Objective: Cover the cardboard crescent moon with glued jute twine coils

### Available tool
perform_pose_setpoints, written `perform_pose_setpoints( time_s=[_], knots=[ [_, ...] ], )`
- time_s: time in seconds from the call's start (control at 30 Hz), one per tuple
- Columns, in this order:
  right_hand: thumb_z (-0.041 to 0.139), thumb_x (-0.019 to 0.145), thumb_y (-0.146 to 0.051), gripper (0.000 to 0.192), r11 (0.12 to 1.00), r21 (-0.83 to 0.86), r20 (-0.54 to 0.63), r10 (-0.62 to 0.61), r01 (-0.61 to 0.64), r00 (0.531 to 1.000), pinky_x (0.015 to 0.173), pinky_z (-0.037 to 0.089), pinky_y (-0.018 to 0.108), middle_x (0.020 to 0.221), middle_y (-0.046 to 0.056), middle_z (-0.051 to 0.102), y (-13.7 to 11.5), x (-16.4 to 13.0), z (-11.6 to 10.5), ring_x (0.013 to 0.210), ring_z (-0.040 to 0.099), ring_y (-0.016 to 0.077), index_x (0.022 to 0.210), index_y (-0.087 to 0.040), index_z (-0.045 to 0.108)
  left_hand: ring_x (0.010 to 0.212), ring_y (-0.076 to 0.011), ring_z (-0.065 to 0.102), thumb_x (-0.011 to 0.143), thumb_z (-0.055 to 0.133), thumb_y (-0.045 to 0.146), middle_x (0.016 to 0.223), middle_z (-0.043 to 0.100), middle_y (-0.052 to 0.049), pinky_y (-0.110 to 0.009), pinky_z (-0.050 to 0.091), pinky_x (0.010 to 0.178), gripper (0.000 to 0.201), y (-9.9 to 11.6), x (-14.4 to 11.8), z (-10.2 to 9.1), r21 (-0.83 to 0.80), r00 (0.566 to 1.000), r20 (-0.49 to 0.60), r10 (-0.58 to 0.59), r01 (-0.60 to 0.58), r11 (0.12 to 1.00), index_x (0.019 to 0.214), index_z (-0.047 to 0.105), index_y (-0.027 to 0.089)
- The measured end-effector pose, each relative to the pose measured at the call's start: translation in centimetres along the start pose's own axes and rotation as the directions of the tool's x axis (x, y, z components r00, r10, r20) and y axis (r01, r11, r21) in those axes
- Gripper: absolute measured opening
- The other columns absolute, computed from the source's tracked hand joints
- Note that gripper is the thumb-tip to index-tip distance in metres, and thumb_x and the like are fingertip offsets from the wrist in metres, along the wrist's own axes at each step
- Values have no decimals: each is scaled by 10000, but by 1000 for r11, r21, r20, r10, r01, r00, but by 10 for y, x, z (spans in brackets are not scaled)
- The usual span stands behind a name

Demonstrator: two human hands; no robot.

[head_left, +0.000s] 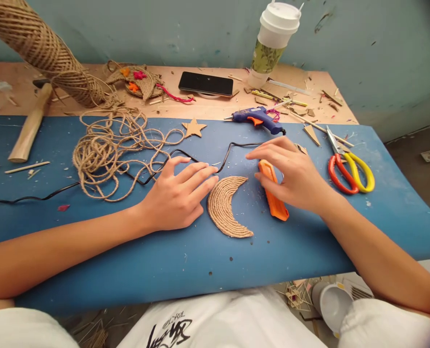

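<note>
A crescent moon wrapped in twine (223,208) lies flat on the blue work surface between my hands. My left hand (181,195) rests palm down just left of it, fingers stretched out, the fingertips close to its edge. My right hand (287,176) is over an orange utility knife (274,200) lying on the surface. Its thumb and fingers are apart and loosely bent, and they partly cover the knife's upper end. Whether the thumb touches the knife, I cannot tell. A small cardboard star (194,128) lies beyond my left hand.
Loose twine (102,150) and a twine spool (48,53) occupy the left. A glue gun (258,118) trails its black cord (229,151) behind the moon. Scissors (348,166) lie right. At the back are a phone (206,84), a lidded cup (273,46) and a hammer (31,123).
</note>
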State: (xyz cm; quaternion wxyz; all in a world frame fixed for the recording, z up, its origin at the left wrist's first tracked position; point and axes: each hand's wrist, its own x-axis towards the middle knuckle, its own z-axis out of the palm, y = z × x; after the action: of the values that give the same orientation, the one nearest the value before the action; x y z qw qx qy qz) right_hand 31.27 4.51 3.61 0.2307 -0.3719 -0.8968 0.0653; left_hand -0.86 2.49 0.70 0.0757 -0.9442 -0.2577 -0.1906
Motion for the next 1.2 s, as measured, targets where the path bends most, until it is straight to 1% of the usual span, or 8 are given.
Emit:
perform_pose_setpoints(
  time_s=[0.13, 0.27, 0.37, 0.47, 0.67, 0.87, 1.07, 1.2],
  knots=[
    [651, 955, -128, 571, 995, 27, 152, -97, 94, 984, 1024, 513, 503, 1355, 108, 761, -1, -4, 10, 1264, 642, 317, 1510, -230, 554, 1282, -339, 720, 984, 544, 197, 1454, 738, -158, -569, 411, 1101, 333, -1, 0, 4, -46, 998, 24, -58, 59, 997, 1297, 648, 145],
    [683, 966, -176, 515, 990, -68, 115, -113, 122, 987, 908, 457, 438, 1162, 76, 801, -8, -6, 16, 1052, 648, 276, 1464, -219, 556, 1209, -361, 718, 982, 583, 397, 1379, 751, -179, -568, 401, 1046, 405, -3, -2, 4, -128, 1000, 15, -14, 16, 992, 1308, 613, 159],
    [690, 989, -220, 503, 986, -70, 90, -144, 150, 986, 916, 445, 430, 1008, 43, 796, -13, -9, 18, 982, 657, 256, 1469, -214, 543, 1196, -353, 716, 986, 580, 536, 1342, 757, -173, -555, 390, 1059, 533, -4, -3, 3, -190, 998, 21, 65, -60, 980, 1374, 574, 170],
    [685, 996, -234, 531, 985, -36, 99, -166, 170, 981, 951, 440, 440, 892, 15, 778, -20, -12, 17, 918, 679, 242, 1498, -219, 513, 1226, -361, 708, 983, 555, 601, 1370, 745, -174, -559, 379, 1087, 609, -4, -3, 4, -236, 996, 35, 84, -73, 969, 1431, 536, 189],
    [678, 1037, -275, 456, 980, 45, 86, -198, 195, 976, 982, 446, 443, 844, -14, 773, -24, -12, 14, 849, 694, 209, 1463, -231, 523, 1270, -358, 692, 944, 612, 519, 1418, 717, -179, -550, 390, 1088, 595, -4, -1, 5, -246, 995, 91, 27, -4, 969, 1429, 522, 185],
    [658, 1065, -256, 363, 974, 112, 52, -205, 199, 977, 981, 462, 435, 854, -18, 774, -19, -10, 17, 841, 694, 186, 1415, -246, 561, 1203, -342, 699, 968, 598, 487, 1326, 746, -148, -533, 416, 1031, 492, -4, 0, 4, -220, 998, 62, -10, 23, 975, 1356, 556, 188],
    [651, 1068, -252, 334, 978, 70, 60, -198, 194, 978, 1009, 477, 458, 904, -9, 792, -18, -12, 18, 838, 689, 191, 1394, -257, 578, 1044, -356, 662, 957, 582, 520, 1194, 743, -148, -529, 425, 909, 400, -2, 1, 3, -120, 990, 82, -116, 126, 985, 1187, 599, 193],
    [652, 1065, -236, 237, 985, 10, 60, -173, 172, 983, 969, 479, 441, 946, 12, 764, -21, -11, 16, 862, 682, 199, 1297, -246, 604, 975, -343, 639, 950, 602, 499, 1126, 723, -145, -526, 415, 869, 355, -3, 0, 3, -115, 990, 88, -107, 117, 986, 1112, 601, 183]
  ],
)
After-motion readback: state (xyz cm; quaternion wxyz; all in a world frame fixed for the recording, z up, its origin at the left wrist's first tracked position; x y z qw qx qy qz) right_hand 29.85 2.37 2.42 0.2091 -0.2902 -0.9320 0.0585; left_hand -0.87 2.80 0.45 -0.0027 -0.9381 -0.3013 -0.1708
